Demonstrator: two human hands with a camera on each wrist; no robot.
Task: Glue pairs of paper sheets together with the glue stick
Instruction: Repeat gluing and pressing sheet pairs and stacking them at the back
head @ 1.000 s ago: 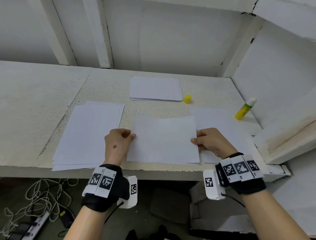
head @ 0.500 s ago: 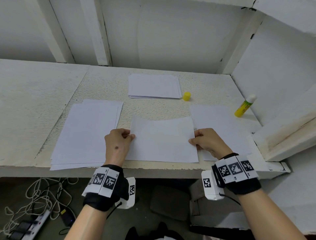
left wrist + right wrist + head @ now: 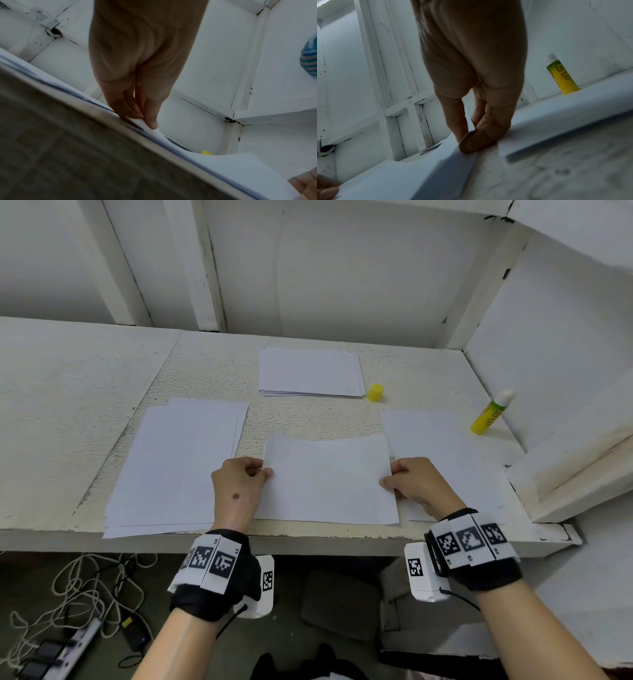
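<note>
A: Where is the sheet being worked on?

B: The middle sheet [image 3: 329,481] lies at the front of the table [image 3: 85,392], between the left pile [image 3: 174,467] and a single sheet on the right [image 3: 445,453]. Its far edge bows upward, off the surface.

A: And the hands?

B: Apart, one at each side edge. The left hand [image 3: 236,487] pinches the left edge between thumb and fingers; the left wrist view shows the thumb on top with the paper curling under it. The right hand [image 3: 414,484] pinches the right edge the same way.

A: How will that paper handle?

B: I'd judge it very light and floppy. It sags in the middle when held only at the sides, and it would crease easily if squeezed. Taking it at both side edges, as now, looks the sensible hold, since it keeps the sheet spread for lining it up on another.

A: The glue?

B: The glue stick [image 3: 488,414] leans against the right wall, well apart from both hands, with its white tip showing. Its yellow cap [image 3: 375,392] stands just beside the far stack of paper [image 3: 310,373].

A: Any trays or boxes holding things?

B: None that I can see. The paper simply lies in piles on the table.
</note>
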